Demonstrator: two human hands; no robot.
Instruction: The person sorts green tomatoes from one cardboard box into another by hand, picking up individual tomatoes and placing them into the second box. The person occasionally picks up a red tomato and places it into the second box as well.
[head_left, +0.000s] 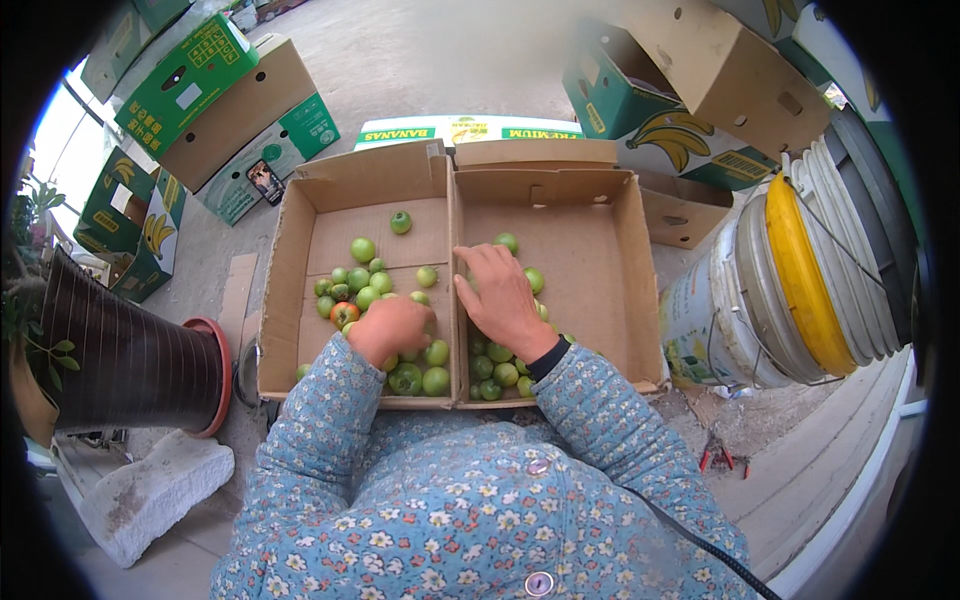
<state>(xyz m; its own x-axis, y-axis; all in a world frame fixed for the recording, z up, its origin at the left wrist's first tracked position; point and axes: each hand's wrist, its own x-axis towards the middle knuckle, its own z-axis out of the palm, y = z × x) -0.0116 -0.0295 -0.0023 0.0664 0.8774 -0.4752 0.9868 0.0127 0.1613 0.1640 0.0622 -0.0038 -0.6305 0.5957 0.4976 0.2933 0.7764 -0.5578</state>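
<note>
Two open cardboard boxes stand side by side before me, the left box and the right box. Several green tomatoes lie in the left one, together with a reddish tomato. Over this pile my left hand is bent down, its fingertips hidden. My right hand reaches across the left side of the right box, thumb and forefinger spread near the shared wall. A bit of green shows between them; whether it is held cannot be told. More green tomatoes lie around and beneath that wrist.
Banana cartons are stacked at the far left, with a phone leaning there. More cartons stand at the far right. Nested buckets lie to my right, near red-handled pliers. A dark pot and a pale block sit left.
</note>
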